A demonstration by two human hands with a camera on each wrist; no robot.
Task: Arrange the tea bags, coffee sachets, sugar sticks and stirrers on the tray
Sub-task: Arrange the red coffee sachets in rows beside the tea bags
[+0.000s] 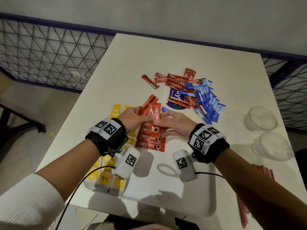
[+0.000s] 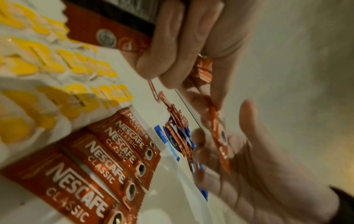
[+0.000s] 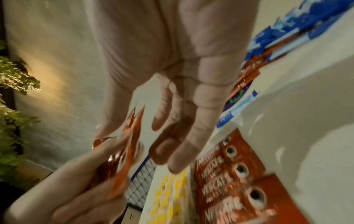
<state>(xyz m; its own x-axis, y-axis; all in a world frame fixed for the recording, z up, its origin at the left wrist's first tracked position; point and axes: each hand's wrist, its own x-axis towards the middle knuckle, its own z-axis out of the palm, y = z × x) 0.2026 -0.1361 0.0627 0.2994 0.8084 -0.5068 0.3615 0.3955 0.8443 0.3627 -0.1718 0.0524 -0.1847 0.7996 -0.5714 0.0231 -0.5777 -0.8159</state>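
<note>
My left hand (image 1: pixel 132 117) grips a sachet bunch (image 1: pixel 147 103); right hand (image 1: pixel 174 125) fingers pinch one sachet (image 1: pixel 156 113) above the sachet row (image 1: pixel 150 140), worktop (image 1: pixel 182 52) centre.

A white table (image 1: pixel 174 52) stands by a pale wall. At its right edge sit two clear glass bowls (image 1: pixel 260 118) — one nearer, one farther, just beside each other. A round purple sticker or card (image 1: pixel 176 96) lies near the table's middle, partly covered. Behind the table's left side runs a dark wire-mesh railing (image 1: pixel 49 52). Leafy green foliage (image 3: pixel 13 106) — possibly a potted plant — shows blurred in the right wrist view.
</note>
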